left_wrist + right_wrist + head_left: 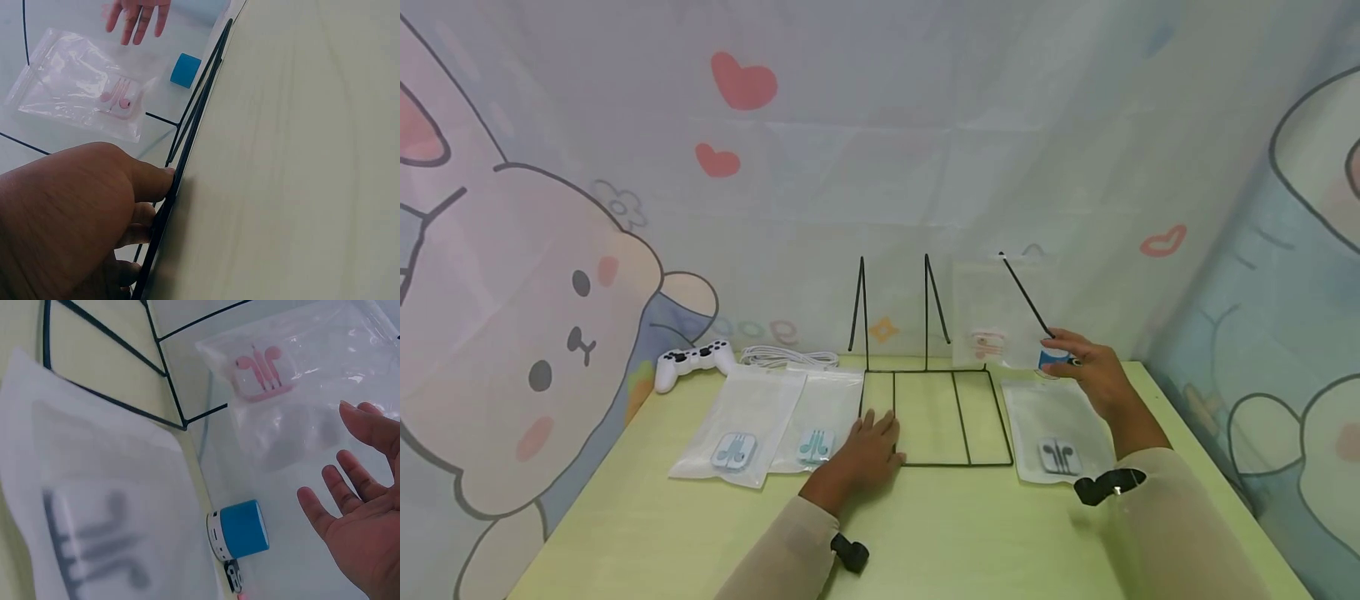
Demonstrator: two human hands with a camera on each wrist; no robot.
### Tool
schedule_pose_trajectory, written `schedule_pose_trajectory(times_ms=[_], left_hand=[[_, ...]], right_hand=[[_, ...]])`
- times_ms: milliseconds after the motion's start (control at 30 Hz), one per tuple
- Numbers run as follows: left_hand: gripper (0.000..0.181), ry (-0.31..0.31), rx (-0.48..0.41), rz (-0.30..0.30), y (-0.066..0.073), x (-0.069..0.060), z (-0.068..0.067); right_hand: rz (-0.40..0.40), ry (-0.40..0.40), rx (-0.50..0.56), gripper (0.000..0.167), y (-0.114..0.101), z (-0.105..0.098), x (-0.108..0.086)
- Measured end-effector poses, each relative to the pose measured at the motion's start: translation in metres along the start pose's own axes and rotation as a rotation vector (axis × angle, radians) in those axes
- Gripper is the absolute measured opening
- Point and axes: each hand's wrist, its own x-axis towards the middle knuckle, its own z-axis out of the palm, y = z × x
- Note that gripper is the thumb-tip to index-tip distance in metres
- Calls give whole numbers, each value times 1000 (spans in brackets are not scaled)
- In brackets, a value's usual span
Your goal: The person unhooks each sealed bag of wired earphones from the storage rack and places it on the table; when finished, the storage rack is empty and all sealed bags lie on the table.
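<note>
My left hand (868,454) rests on the front left corner of a black wire display rack (925,465), its fingers fairly straight. In the left wrist view, the thumb (153,181) touches the dark bar. From the rack's right prong (1026,293) hangs a clear zip bag (973,292) with pink earphones (261,372) in it. Beside that prong's front end is my right hand (1093,371); the right wrist view shows its fingers spread apart, holding nothing. A zip bag with dark earphones (1060,456) lies below it on the table.
Left of the rack lie two zip bags with blue earphones (733,451) and teal earphones (815,447). Behind them are a coiled white cable (790,358) and a white game controller (696,360). A blue cylindrical speaker (244,529) stands at the back right, near a printed cloth backdrop (887,125).
</note>
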Motion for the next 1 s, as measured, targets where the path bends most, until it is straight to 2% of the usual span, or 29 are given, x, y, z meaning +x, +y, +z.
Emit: schedule_pose_trajectory(times_ms=[200, 467, 600, 1000], left_hand=[[67, -2, -9, -4, 0, 0, 0], [66, 0, 7, 4, 0, 1, 0], [66, 3, 14, 6, 0, 1, 1], [67, -5, 11, 0, -1, 1, 2]], right_hand=[[11, -7, 76, 64, -8, 3, 9], [57, 4, 133, 58, -17, 8, 22], [53, -13, 195, 63, -21, 10, 27], [29, -25, 205, 58, -29, 23, 31]])
